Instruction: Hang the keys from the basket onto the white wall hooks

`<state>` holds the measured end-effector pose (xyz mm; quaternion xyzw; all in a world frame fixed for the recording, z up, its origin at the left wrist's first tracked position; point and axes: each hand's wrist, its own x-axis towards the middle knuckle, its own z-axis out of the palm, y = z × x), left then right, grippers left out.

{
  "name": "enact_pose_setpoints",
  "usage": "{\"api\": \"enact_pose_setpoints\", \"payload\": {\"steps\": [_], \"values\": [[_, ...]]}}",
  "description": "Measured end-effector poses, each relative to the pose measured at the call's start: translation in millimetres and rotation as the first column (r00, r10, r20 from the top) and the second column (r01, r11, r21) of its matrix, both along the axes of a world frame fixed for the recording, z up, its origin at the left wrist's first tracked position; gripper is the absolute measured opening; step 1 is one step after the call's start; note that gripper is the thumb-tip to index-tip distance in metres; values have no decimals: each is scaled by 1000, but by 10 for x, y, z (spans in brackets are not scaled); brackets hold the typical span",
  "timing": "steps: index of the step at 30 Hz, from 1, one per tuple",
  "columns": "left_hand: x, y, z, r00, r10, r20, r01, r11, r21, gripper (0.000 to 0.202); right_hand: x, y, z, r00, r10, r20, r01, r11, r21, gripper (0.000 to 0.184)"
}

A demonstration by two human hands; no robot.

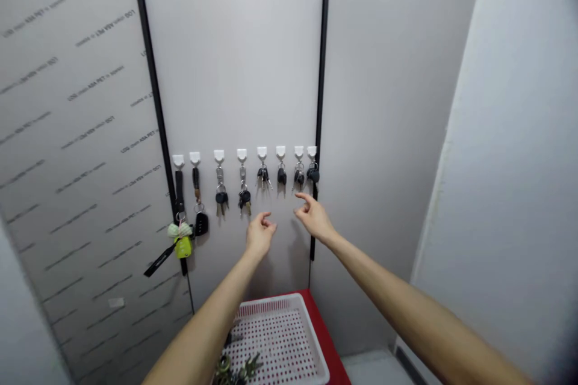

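My left hand (261, 233) is in front of the cabinet door, below the middle hooks. Its thumb and forefinger are apart with nothing between them. To its right, my right hand (313, 218) has its forefinger stretched out and holds nothing. Nearest above it hang a bunch of keys (298, 177) and a black-headed key set (313, 174) at the end of the row. Over my left hand are a fanned key bunch (264, 177) and a dark key (282, 175). Further left hang more key rings, a black car key (201, 224) and a lime-green key case (183, 246) with a bow.
Several white adhesive hooks (241, 154) run across the door. Long black handles (321, 72) edge the panels. Below, a white perforated basket (311, 337) with loose keys (248, 368) stands on a red surface (332, 352). A white wall (510, 132) rises at right.
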<state>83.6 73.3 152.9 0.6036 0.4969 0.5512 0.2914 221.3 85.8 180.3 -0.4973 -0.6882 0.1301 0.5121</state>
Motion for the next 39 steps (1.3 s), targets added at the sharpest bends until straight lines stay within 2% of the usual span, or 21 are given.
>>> {"api": "enact_pose_setpoints", "payload": {"steps": [3, 6, 9, 12, 15, 18, 20, 21, 22, 24, 25, 26, 29, 32, 34, 36, 39], "values": [[-254, -213, 154, 990, 0, 142, -25, 984, 174, 48, -347, -322, 26, 975, 220, -39, -215, 971, 102, 61], [-428, -507, 432, 979, -85, 183, 12, 929, 370, 64, -625, -603, 198, 896, 422, -136, -379, 889, 257, 69], [-504, -722, 616, 975, -125, 182, 37, 906, 423, 68, -817, -765, 324, 824, 537, -180, -474, 828, 298, 70], [-529, -773, 630, 975, -132, 180, 41, 898, 438, 68, -937, -799, 337, 791, 578, -201, -516, 806, 289, 69], [-596, -684, 521, 983, -124, 137, 50, 892, 450, 66, -1008, -714, 262, 780, 590, -209, -536, 802, 264, 68], [-804, -485, 355, 998, -24, 56, 1, 930, 367, 58, -1072, -498, 141, 822, 533, -202, -515, 846, 135, 57], [-1025, -314, 249, 986, 161, 29, -163, 946, 280, 51, -1140, -303, 82, 882, 442, -163, -445, 895, 20, 40], [-1146, -228, 205, 955, 297, 26, -294, 923, 247, 49, -1188, -203, 72, 911, 391, -133, -397, 918, -16, 34], [-1261, -146, 170, 897, 442, 19, -435, 872, 225, 49, -1246, -108, 77, 934, 343, -99, -347, 937, -29, 30], [-1440, -6, 124, 742, 669, -36, -651, 733, 198, 53, -1397, 58, 130, 967, 253, -27, -253, 967, 2, 31], [-1491, 51, 110, 675, 733, -87, -711, 678, 185, 57, -1486, 125, 170, 979, 202, 11, -202, 979, 23, 33], [-1515, 101, 100, 632, 761, -147, -742, 649, 170, 61, -1579, 182, 211, 988, 143, 52, -145, 989, 39, 35], [-1480, 233, 71, 562, 770, -303, -777, 617, 124, 70, -1837, 300, 292, 983, -68, 168, 61, 997, 43, 38], [-1470, 326, 47, 548, 739, -391, -774, 625, 98, 60, -1959, 365, 284, 951, -203, 233, 200, 979, 39, 29], [-1552, 333, 67, 595, 693, -407, -742, 669, 54, 43, -1937, 389, 274, 952, -202, 230, 197, 979, 45, 23], [-1690, 286, 158, 665, 657, -355, -688, 724, 50, 29, -1860, 402, 316, 968, -164, 191, 155, 986, 59, 23], [-1896, 162, 486, 754, 623, -210, -612, 781, 123, 23, -1755, 413, 542, 985, -105, 135, 88, 989, 122, 27]]}}
